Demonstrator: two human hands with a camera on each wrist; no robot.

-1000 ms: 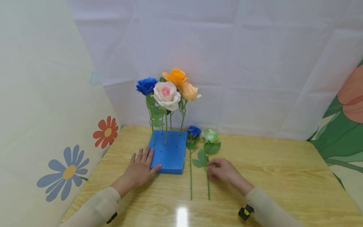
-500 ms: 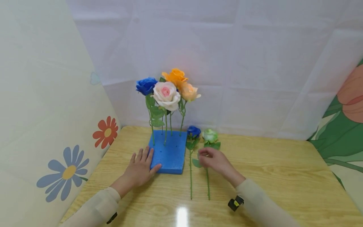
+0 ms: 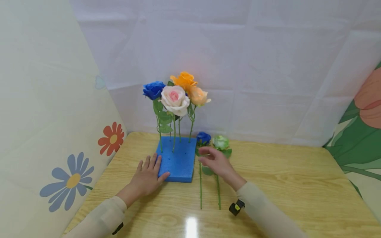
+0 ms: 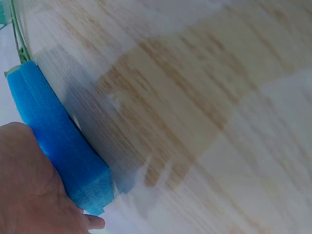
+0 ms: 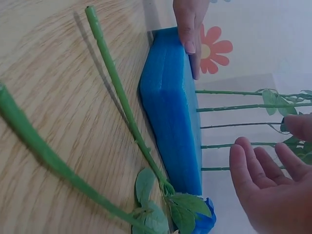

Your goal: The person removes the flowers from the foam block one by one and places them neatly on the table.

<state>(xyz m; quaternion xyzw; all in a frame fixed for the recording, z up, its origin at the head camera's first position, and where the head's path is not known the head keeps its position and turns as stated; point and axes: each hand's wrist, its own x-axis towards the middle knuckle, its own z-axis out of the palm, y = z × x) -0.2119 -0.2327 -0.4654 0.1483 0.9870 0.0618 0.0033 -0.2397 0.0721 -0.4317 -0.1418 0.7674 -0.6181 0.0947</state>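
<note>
My left hand (image 3: 146, 180) rests flat with spread fingers on the left edge of a blue foam block (image 3: 181, 167). Artificial roses stand upright in the block's back half: a blue one (image 3: 153, 90), a pink-white one (image 3: 175, 100), an orange one (image 3: 184, 79) and a peach one (image 3: 198, 96). To the block's right lie a second blue rose (image 3: 203, 138) and a green-white rose (image 3: 221, 142). Over their stems hovers my right hand (image 3: 219, 165), fingers loosely bent and apart. The right wrist view shows nothing between thumb and fingers.
The wooden table (image 3: 282, 178) reaches back to a white cloth backdrop (image 3: 268, 82). A side panel (image 3: 59, 109) with printed flowers borders the left. Small holes (image 3: 186, 153) dot the block's top.
My right hand has moved left and away from me, from beside the green-white rose's stem to above the lying blue rose's stem, its fingers loosening. The left hand stays put.
</note>
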